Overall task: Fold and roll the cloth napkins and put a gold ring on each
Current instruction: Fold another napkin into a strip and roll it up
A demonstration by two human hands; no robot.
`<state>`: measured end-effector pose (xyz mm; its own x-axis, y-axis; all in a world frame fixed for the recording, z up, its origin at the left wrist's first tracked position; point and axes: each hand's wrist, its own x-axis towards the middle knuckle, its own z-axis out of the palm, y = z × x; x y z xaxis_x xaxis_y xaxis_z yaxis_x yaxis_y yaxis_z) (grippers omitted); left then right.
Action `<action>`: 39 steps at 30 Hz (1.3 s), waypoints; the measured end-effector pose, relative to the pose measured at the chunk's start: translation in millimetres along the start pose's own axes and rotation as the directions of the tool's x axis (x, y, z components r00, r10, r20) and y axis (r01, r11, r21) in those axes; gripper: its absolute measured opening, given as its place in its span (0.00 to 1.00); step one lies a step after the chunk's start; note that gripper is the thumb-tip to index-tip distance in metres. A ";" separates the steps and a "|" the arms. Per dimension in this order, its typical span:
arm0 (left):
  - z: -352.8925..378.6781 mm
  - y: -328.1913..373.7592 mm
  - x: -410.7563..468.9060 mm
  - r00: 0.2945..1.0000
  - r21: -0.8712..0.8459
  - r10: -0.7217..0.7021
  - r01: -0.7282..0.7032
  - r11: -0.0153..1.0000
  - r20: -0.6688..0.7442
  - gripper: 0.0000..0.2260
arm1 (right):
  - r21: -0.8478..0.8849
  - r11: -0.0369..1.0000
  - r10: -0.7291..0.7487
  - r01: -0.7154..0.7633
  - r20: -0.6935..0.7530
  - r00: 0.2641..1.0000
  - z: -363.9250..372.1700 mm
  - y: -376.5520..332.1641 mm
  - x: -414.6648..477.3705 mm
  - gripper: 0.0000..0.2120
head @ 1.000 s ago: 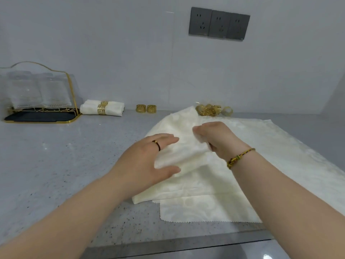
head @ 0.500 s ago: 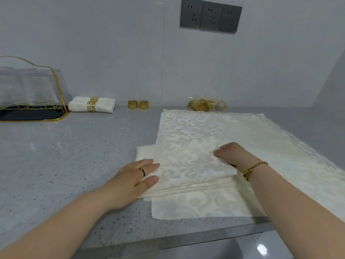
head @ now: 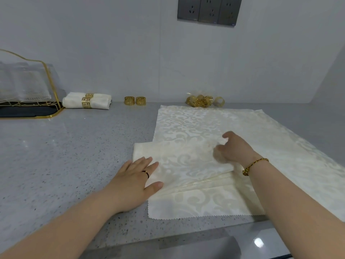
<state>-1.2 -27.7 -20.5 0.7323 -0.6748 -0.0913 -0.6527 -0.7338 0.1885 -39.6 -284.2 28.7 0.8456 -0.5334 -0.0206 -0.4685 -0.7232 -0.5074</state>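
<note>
Napkin (head: 188,161) is down flat now, folded, ready for rolling. Left grip (head: 138,176) presses it, fingers straight; right grip (head: 233,148) too blurry to tell.

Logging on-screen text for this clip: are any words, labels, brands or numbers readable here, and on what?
No text can be read.
Wall sockets: a tiny blue mark at the lower right corner, too small to read.
Gold rings and napkin: patterns only, no lettering.

Cream damask napkin (head: 196,131) (grey speckled counter (head: 74,156))
</note>
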 end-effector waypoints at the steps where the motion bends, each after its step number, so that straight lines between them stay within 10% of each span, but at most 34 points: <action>1: 0.4 -0.4 0.6 1.000 0.008 0.001 -0.001 1.000 0.006 0.63 | -0.078 0.994 -0.090 0.081 -0.113 0.990 -2.5 -5.9 -3.9 0.19; 4: 0.6 -0.1 1.5 1.000 0.028 0.002 -0.002 1.000 0.014 0.63 | 0.060 0.921 -0.359 0.384 -0.249 0.900 2.4 -31.6 -34.1 0.12; 9: 2.2 -1.2 1.9 1.000 0.038 0.002 -0.002 0.999 0.002 0.63 | -0.129 0.713 -0.647 0.689 0.257 0.718 53.7 -26.7 -74.0 0.20; 18: 5.3 -3.0 -1.0 0.975 0.034 0.148 -0.144 0.989 -0.165 0.60 | -0.375 0.852 -0.242 0.364 0.335 0.911 16.0 46.9 -42.6 0.29; 21: 6.2 -0.6 -2.4 0.965 -0.004 0.173 -0.178 0.984 -0.197 0.58 | -0.467 0.841 -0.225 0.272 0.154 0.962 3.7 37.6 -32.1 0.20; 25: 9.0 -0.7 -1.9 0.962 -0.046 0.171 -0.185 0.982 -0.213 0.58 | -0.337 0.831 -0.487 0.442 -0.061 0.871 23.1 -12.1 -19.8 0.22; 31: 8.9 -4.9 -4.2 0.945 -0.076 0.193 -0.220 0.973 -0.264 0.55 | -0.228 0.742 -0.553 0.630 0.323 0.768 77.0 -61.4 2.1 0.22; 39: 8.4 -7.2 -5.9 0.803 0.120 0.421 -0.411 0.904 -0.422 0.16 | -0.260 0.856 -0.386 0.447 0.255 0.887 44.4 -7.4 21.1 0.22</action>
<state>-2.5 -19.1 -29.6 0.3950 -0.8174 0.4192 -0.9141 -0.3952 0.0908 -7.0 -270.6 -6.3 0.9957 -0.0818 -0.0425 -0.0892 -0.9715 -0.2195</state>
